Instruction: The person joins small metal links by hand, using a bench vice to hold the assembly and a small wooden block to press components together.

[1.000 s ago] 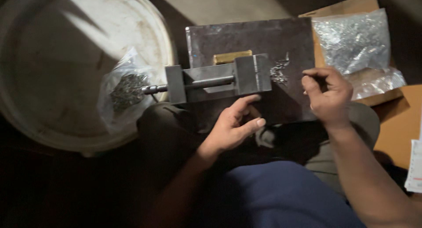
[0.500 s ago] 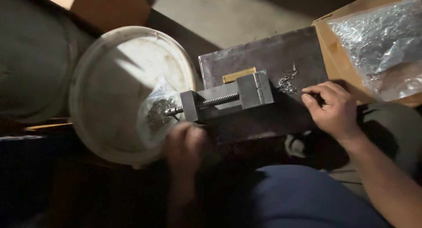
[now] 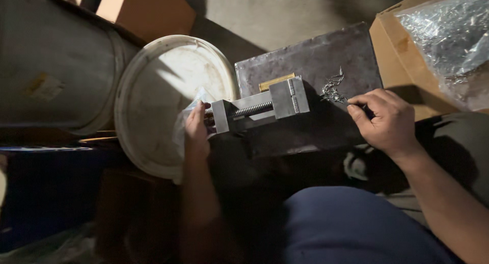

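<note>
Left hand (image 3: 196,131) curls at the screw end of the small steel vise (image 3: 260,110) on the metal plate (image 3: 310,65), heavy, rigid, best gripped by its body. Right hand (image 3: 387,119) pinches something small beside the shavings (image 3: 333,88).

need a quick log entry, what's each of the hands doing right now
Left hand: curled at the vise screw end; grip cannot be told.
Right hand: pinched shut on a small dark object, unidentifiable.

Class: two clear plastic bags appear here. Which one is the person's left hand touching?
The small clear bag over the white bucket, beside the vise; the left hand rests there. The large bag of metal pieces lies in the cardboard box, untouched.
</note>
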Demonstrator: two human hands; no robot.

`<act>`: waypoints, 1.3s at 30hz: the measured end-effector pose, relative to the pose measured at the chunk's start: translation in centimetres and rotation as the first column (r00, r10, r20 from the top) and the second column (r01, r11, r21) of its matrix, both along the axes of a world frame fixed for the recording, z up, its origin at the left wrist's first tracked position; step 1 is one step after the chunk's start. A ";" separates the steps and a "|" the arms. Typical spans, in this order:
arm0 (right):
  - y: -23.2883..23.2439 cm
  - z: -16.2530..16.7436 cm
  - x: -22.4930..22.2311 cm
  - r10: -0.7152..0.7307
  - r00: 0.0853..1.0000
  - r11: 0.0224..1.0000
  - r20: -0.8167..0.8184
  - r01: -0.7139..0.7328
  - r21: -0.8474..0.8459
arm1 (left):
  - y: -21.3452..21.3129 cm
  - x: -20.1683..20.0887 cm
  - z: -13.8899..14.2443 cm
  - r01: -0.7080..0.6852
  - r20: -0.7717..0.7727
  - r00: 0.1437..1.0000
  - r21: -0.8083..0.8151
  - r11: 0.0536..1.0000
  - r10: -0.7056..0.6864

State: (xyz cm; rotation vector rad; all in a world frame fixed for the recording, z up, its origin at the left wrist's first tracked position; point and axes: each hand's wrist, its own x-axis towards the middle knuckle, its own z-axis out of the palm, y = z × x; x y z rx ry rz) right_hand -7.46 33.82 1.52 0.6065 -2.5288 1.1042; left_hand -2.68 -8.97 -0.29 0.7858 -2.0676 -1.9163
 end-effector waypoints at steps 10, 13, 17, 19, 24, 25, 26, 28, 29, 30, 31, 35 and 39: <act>1.3 -0.7 -0.7 0.029 1.000 1.000 0.005 -0.029 -0.013 | 1.9 3.2 0.5 0.035 0.243 0.959 -0.612 0.790 0.147; 1.4 -0.8 -0.7 0.034 0.999 0.999 0.011 -0.034 -0.014 | 2.3 2.3 2.1 -0.024 0.222 0.971 -0.270 0.963 0.087; 1.4 -0.7 -0.8 0.037 0.999 0.999 0.006 -0.037 -0.007 | 3.7 0.8 5.3 -0.085 0.119 0.989 -0.050 0.995 0.090; 1.4 -0.8 -0.8 0.035 0.999 0.999 0.015 -0.035 -0.007 | 4.4 0.2 6.9 -0.136 0.149 0.978 -0.060 0.989 0.144; 1.3 -0.9 -1.0 0.036 0.999 0.999 0.012 -0.036 -0.006 | 5.0 1.1 8.4 -0.179 0.022 0.983 -0.144 0.973 0.184; 1.3 -1.0 -1.0 0.039 0.999 0.999 0.003 -0.039 -0.002 | 5.0 1.7 8.1 -0.135 0.035 0.988 -0.288 0.948 0.152; 1.2 -1.0 -1.1 0.040 0.999 0.999 -0.003 -0.040 0.003 | 4.9 2.3 7.5 -0.085 0.056 0.991 -0.424 0.902 0.120; 1.2 -1.1 -1.1 0.041 0.999 0.999 -0.001 -0.041 0.015 | 4.9 3.8 5.9 -0.081 -0.080 0.996 -0.477 0.875 0.049; 1.1 -1.1 -1.2 0.043 0.999 0.999 0.001 -0.043 0.020 | 5.0 4.5 5.0 -0.087 -0.150 0.989 -0.503 0.860 0.013; 1.0 -1.2 -1.3 0.045 0.999 0.999 -0.003 -0.045 0.023 | 4.9 5.1 4.1 -0.089 -0.121 0.992 -0.545 0.833 0.027; 1.0 -1.2 -1.3 0.044 0.999 0.999 -0.008 -0.044 0.019 | 5.0 5.7 3.4 -0.088 -0.091 0.995 -0.586 0.806 0.043; 0.8 -1.4 -1.2 0.047 0.999 0.999 -0.007 -0.047 0.014 | 4.3 6.5 2.3 -0.104 -0.175 0.984 -0.654 0.749 -0.016; 0.8 -1.3 -0.9 0.042 0.999 0.999 0.000 -0.042 0.014 | 2.1 4.8 3.6 -0.012 0.037 0.998 -0.681 0.732 0.051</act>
